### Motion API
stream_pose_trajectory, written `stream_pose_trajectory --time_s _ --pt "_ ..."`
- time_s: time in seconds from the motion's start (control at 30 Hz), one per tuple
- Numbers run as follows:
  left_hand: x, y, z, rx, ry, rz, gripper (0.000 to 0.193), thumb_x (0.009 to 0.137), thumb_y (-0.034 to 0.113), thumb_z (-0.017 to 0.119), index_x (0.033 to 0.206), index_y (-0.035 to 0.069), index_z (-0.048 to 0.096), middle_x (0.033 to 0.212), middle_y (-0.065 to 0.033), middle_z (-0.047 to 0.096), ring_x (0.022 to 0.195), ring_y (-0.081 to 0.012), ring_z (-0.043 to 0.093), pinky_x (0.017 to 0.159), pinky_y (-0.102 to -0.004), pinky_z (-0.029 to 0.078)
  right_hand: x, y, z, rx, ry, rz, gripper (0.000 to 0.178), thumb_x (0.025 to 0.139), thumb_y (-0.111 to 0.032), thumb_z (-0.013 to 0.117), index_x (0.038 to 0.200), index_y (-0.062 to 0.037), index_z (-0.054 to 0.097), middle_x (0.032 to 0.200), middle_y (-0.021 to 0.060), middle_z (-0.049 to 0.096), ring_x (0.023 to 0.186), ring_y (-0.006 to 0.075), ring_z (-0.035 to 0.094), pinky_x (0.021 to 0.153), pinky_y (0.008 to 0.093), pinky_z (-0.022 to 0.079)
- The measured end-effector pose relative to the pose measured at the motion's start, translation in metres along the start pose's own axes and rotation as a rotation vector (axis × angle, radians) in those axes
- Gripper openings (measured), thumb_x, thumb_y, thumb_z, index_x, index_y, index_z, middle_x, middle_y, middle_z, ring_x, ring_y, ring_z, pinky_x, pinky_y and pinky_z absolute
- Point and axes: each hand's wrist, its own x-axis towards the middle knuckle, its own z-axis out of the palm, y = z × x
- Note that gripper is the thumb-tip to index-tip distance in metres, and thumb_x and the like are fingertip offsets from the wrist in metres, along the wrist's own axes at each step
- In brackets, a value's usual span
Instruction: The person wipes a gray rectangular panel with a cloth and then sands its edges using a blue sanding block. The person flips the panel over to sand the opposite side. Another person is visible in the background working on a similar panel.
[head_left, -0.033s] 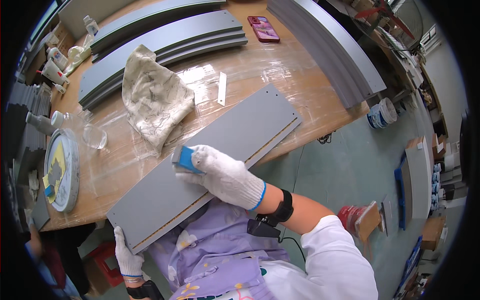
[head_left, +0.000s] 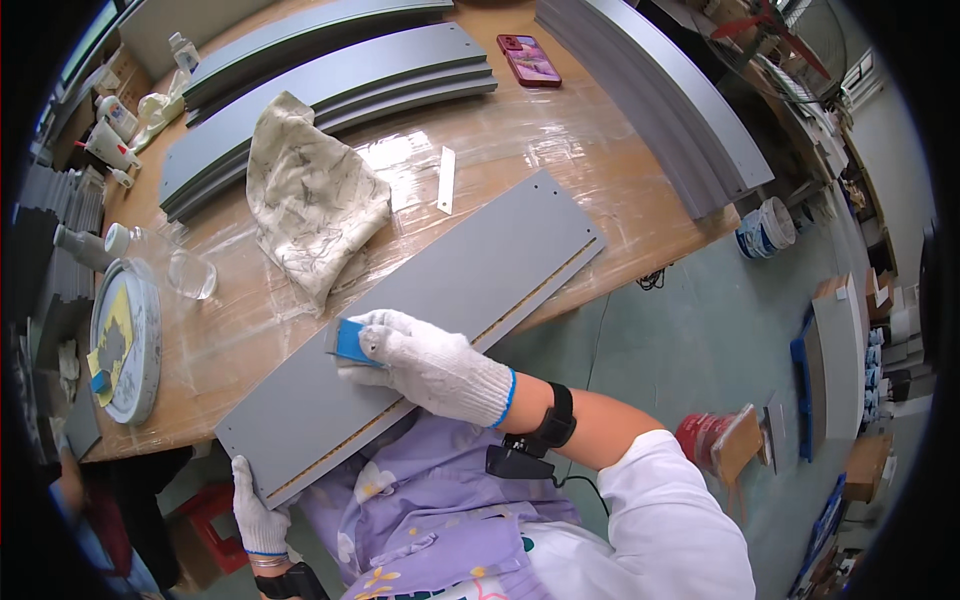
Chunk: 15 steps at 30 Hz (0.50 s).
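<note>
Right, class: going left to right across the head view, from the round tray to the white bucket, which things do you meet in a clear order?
Round tray, clear cup, left hand, blue block, white strip, phone, white bucket.

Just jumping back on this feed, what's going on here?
A person in white gloves is working at a table. The right hand grips a small blue tool over a long grey panel, while the left hand is at the panel's near left corner. A crumpled cloth lies beyond the panel, with stacked grey panels farther back.
</note>
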Motion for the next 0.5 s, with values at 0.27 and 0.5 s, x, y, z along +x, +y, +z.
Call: stream_pose_trajectory --time_s 0.27,0.5 --pt "-0.010 -0.012 -0.033 -0.064 -0.034 0.025 0.037 0.104 0.038 0.048 0.122 0.007 0.056 0.105 -0.0112 0.069 0.084 -0.0229 0.072 0.056 -0.0367 0.064 0.003 -0.132 -0.128 0.199 0.246 -0.525 0.028 0.098 -0.015 0.058 0.117 0.0057 0.056 0.123 0.0273 0.060 0.119 0.0386 0.057 0.113 0.0508 0.040" --pt "0.003 -0.030 -0.080 -0.263 -0.030 0.018 0.044 0.105 0.041 0.045 0.119 0.002 0.058 0.105 -0.0124 0.069 0.087 -0.0211 0.070 0.076 -0.0351 0.059 -0.080 -0.201 -0.219 0.042 0.387 -0.681 0.045 0.098 -0.020 0.060 0.131 0.0085 0.049 0.136 0.0299 0.050 0.131 0.0408 0.047 0.118 0.0495 0.036"
